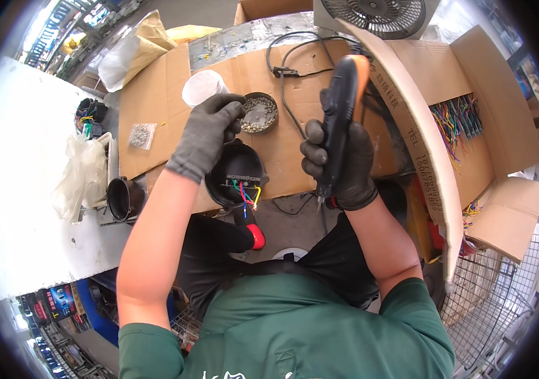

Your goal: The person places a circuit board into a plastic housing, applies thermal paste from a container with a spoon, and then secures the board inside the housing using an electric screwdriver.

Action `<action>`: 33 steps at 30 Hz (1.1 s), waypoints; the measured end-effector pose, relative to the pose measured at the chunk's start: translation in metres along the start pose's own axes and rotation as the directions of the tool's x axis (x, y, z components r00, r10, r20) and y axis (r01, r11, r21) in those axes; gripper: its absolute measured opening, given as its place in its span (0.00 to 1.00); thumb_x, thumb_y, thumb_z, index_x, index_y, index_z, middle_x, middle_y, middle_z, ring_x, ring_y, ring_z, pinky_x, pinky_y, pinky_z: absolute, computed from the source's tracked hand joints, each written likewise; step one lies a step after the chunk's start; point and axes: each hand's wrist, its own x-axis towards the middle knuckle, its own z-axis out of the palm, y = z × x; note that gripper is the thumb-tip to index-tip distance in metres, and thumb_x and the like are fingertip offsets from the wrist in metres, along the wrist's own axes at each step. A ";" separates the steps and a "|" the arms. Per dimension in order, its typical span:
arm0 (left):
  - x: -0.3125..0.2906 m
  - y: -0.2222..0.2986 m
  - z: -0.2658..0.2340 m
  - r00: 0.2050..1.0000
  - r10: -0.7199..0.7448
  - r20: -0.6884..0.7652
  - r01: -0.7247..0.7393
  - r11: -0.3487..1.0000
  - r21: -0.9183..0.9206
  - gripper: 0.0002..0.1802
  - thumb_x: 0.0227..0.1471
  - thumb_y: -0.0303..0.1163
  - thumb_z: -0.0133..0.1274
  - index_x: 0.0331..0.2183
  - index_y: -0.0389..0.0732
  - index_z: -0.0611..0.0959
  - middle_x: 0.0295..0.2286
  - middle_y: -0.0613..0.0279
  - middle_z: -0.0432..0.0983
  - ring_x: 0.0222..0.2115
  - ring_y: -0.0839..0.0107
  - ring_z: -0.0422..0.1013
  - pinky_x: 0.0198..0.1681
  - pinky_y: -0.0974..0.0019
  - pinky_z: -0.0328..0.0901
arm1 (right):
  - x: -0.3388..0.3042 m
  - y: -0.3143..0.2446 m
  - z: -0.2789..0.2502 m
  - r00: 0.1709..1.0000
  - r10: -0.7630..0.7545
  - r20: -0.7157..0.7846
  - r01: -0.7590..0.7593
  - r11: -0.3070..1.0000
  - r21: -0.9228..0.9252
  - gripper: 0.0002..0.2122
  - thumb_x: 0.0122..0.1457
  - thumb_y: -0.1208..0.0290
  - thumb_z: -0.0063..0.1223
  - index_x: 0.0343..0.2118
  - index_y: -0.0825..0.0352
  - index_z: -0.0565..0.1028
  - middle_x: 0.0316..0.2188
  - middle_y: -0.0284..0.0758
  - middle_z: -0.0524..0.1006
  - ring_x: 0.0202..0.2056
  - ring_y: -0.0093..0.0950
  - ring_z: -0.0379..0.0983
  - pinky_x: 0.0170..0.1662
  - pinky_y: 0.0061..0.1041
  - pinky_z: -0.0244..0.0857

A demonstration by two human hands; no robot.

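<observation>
A dark grey glove covers my left hand (212, 126), its fingers pinched together beside the left rim of a round dish (258, 131) of small metal screws. Whatever sits in that pinch is too small to make out. My right hand (354, 161), gloved too, grips a black and orange electric screwdriver (342, 104) whose thin bit points down toward me. Below my left hand lies a black round housing (222, 180), partly covered by my wrist. Inside it is a small terminal strip, with red, green, yellow and blue wires (247, 192) hanging over the near edge.
Flat cardboard (168, 95) covers the table. A white round container (203, 86) and a small bag of parts (141, 136) rest there. A black cup (124, 199) stands left. At right, an open carton (430, 164) holds wired boards; a cable (291, 104) and a fan (377, 16) lie beyond.
</observation>
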 end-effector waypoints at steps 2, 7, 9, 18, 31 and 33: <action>-0.043 0.008 -0.006 1.000 -0.008 0.007 0.009 0.973 -0.229 0.14 0.62 0.32 0.57 0.47 0.36 0.81 0.33 0.60 0.80 0.28 0.77 0.74 0.30 0.75 0.69 | -0.002 0.006 0.010 0.959 -0.004 0.284 -0.014 0.998 0.064 0.29 0.61 0.50 0.57 0.63 0.57 0.66 0.39 0.38 0.75 0.32 0.29 0.72 0.33 0.30 0.68; -0.159 -0.011 -0.005 0.998 -0.060 -0.035 0.031 0.837 -0.546 0.14 0.62 0.32 0.57 0.47 0.37 0.80 0.35 0.57 0.82 0.28 0.72 0.78 0.28 0.72 0.72 | -0.016 0.034 0.019 0.940 -0.113 0.322 0.158 0.980 -0.118 0.40 0.54 0.65 0.69 0.69 0.51 0.60 0.37 0.33 0.73 0.37 0.30 0.72 0.37 0.33 0.67; -0.197 -0.032 -0.002 0.992 -0.109 -0.055 0.057 0.814 -0.578 0.12 0.62 0.31 0.58 0.45 0.38 0.82 0.35 0.56 0.82 0.29 0.71 0.79 0.30 0.71 0.74 | -0.022 0.054 0.033 0.930 -0.110 0.351 0.173 0.972 -0.156 0.39 0.54 0.67 0.69 0.68 0.51 0.61 0.37 0.32 0.73 0.39 0.30 0.72 0.39 0.35 0.68; -0.236 -0.059 0.001 0.951 -0.309 0.013 0.279 0.837 -0.470 0.18 0.62 0.24 0.52 0.54 0.38 0.76 0.35 0.56 0.82 0.33 0.74 0.80 0.34 0.71 0.75 | -0.003 0.086 0.074 0.831 0.071 0.552 0.112 0.950 -0.291 0.39 0.52 0.66 0.70 0.67 0.61 0.61 0.37 0.33 0.75 0.37 0.34 0.77 0.39 0.39 0.74; -0.223 -0.058 -0.006 0.951 -0.309 -0.029 0.225 0.749 -0.623 0.13 0.56 0.32 0.64 0.41 0.37 0.81 0.33 0.57 0.80 0.27 0.71 0.76 0.30 0.68 0.72 | 0.015 0.096 0.095 0.938 -0.109 0.328 0.233 0.900 -0.368 0.36 0.57 0.67 0.65 0.68 0.54 0.60 0.35 0.30 0.72 0.34 0.29 0.73 0.37 0.35 0.71; -0.223 -0.074 -0.012 0.983 -0.182 0.029 0.152 0.712 -0.685 0.11 0.62 0.27 0.56 0.46 0.37 0.79 0.37 0.56 0.82 0.31 0.72 0.81 0.36 0.70 0.77 | 0.015 0.094 0.091 0.949 -0.105 0.297 0.221 0.894 -0.391 0.36 0.57 0.65 0.64 0.68 0.54 0.61 0.34 0.30 0.71 0.33 0.28 0.72 0.37 0.34 0.69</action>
